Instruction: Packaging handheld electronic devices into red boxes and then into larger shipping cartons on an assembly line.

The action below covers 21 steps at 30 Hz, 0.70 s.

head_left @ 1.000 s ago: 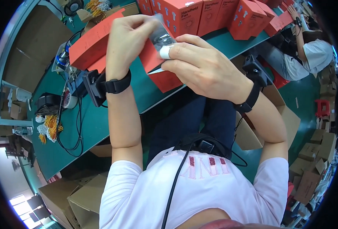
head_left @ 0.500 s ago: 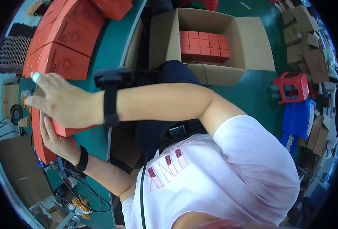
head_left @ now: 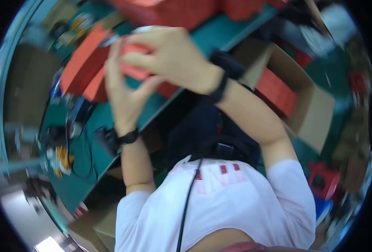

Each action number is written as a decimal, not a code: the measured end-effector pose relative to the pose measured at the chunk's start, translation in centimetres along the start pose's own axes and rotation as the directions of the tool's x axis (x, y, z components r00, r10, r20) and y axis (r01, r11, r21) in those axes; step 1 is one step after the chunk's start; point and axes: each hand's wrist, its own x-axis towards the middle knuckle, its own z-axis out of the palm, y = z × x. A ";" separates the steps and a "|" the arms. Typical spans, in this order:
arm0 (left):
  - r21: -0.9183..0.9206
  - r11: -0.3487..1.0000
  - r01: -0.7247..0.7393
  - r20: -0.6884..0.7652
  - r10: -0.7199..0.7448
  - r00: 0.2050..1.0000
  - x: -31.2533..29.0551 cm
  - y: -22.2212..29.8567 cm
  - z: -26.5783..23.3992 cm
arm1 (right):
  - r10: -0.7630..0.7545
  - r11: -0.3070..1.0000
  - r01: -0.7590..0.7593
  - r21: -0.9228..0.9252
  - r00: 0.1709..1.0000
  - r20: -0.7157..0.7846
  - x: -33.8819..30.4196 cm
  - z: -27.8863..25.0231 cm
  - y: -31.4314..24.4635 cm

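Both my hands meet on a small red box (head_left: pixel 136 63) above the green table, smeared by motion. My right hand (head_left: pixel 173 59) curls its fingers over the box from the right. Along the box's left side lies my left hand (head_left: pixel 125 94), with its fingers pointing up and its thumb towards the right hand. Left of the hands, more red boxes (head_left: pixel 83 67) lean on the table. A larger group of red boxes (head_left: pixel 169 12) stands just beyond my right hand. Part of the held box is hidden behind my fingers.
An open cardboard carton (head_left: pixel 314 122) holding red boxes (head_left: pixel 276 92) stands right of the green table (head_left: pixel 106 132). Cables and a yellow-white bundle (head_left: pixel 61 161) lie at the table's left. A red stool (head_left: pixel 323 178) stands at right; another person (head_left: pixel 339 25) is at upper right.
The view has swung round, so table and carton appear turned. My hands have come together on the small red box; before, my right hand was spread above my left.
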 end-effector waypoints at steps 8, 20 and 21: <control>-0.010 0.999 0.051 -0.071 -0.052 0.996 -0.7 0.3 0.1 | 0.295 0.955 -0.291 -0.052 0.943 0.156 0.9 -2.2 -3.2; 0.010 1.000 0.016 -0.124 -0.015 0.992 -0.9 0.2 1.1 | 0.085 0.984 -0.057 -0.170 0.983 0.163 1.5 -2.2 -2.6; 0.010 1.000 0.017 -0.125 -0.016 0.992 -0.8 0.4 1.2 | 0.084 0.984 -0.056 -0.168 0.983 0.164 1.5 -2.4 -2.4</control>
